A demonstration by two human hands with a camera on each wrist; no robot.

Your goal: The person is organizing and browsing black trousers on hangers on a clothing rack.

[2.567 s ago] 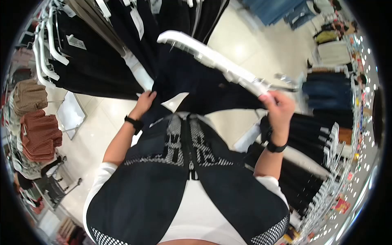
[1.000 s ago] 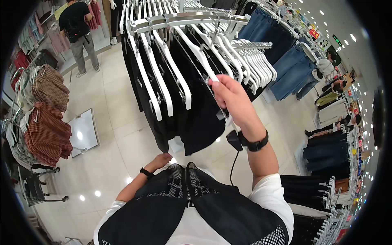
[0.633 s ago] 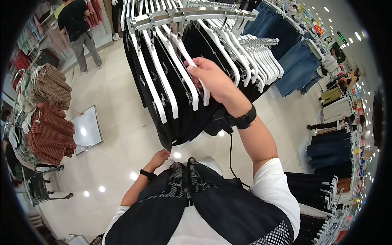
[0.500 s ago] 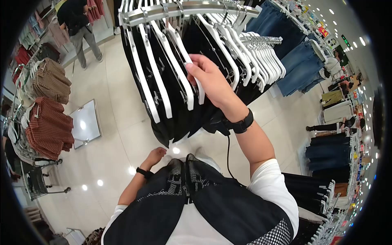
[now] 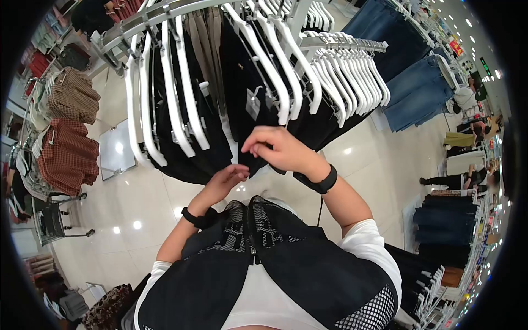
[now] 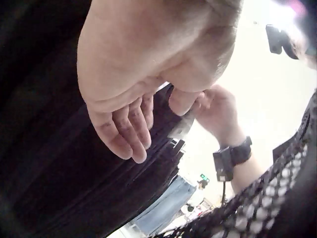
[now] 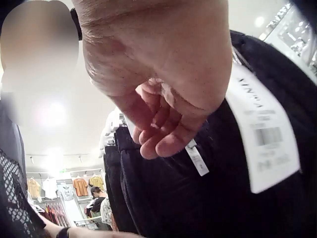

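R hand (image 5: pixel 278 151): fingers curled, pinching the hem of the dark garment (image 5: pixel 247 129) by the look of it (wrist cam shows the curl, not the contact itself, so low confidence on grip). L hand (image 5: pixel 224 180): slack, fingers loosely bent, holding nothing, tips right at the same fabric from below; can't tell if they touch. Garment hangs from the rail (image 5: pixel 143 22), mid-rack, packed btwn other dark pieces on white hangers (image 5: pixel 352 77). Risks IMO: a downward tug could pop it off its hanger or tilt the hanger, since the pull is all on one low corner. Neighbours press in on both sides, so they'd drag along w/ it. Price tag (image 7: pixel 262 139) and small label (image 7: pixel 198 159) sit just beside the R fingertips, easy to snag or tear. Cable (image 5: pixel 320 206) under the R wrist hangs loose near the hem and could catch a hanger end. Room: open floor (image 5: pixel 137 203) to the L and toward the person, so back/down is free. Up/fwd is crowded by hanger ends. Checked skirts (image 5: pixel 69 148) well apart on L, jeans (image 5: pixel 418 88) well apart on R.
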